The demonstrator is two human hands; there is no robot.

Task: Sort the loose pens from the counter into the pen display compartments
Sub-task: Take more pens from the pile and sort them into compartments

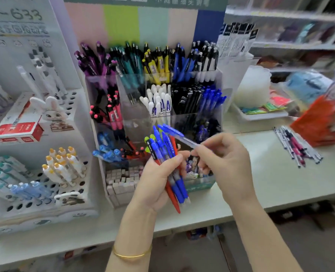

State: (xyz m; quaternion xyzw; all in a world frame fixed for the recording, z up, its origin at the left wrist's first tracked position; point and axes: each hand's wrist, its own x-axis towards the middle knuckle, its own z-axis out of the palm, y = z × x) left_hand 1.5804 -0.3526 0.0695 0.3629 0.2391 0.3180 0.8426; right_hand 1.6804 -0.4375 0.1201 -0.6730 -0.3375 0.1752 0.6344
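Item 1. Single pen (179,135), blue cap over a clear plastic barrel, slim and smooth. It is pinched at the barrel end between the fingertips of the right hand (225,160). The long axis runs from that hand up and to the left, cap end leading towards the display.

Item 2. Bundle of click pens (162,148), mostly blue with rubbery grips, with one red barrel among them and yellow-green tops showing behind. It is clasped in the curled left hand (158,179), tips down and buttons up, just left of the single pen.

Item 3. Tiered pen display of clear acrylic compartments (137,122), hard and glossy, standing on the worktop directly beyond both hands. Pens are grouped in it by colour.

Item 4. Compartment of blue capped pens (211,99), at the right of the middle tier. It lies above and to the right of the held pen's cap. The right hand is judged the nearer, and the pen would need to be swung upright before being dropped in.

Item 5. Loose heap of thin mixed pens (296,148), lying flat on the pale, matt worktop (270,183), well apart to the right and not yet sorted.
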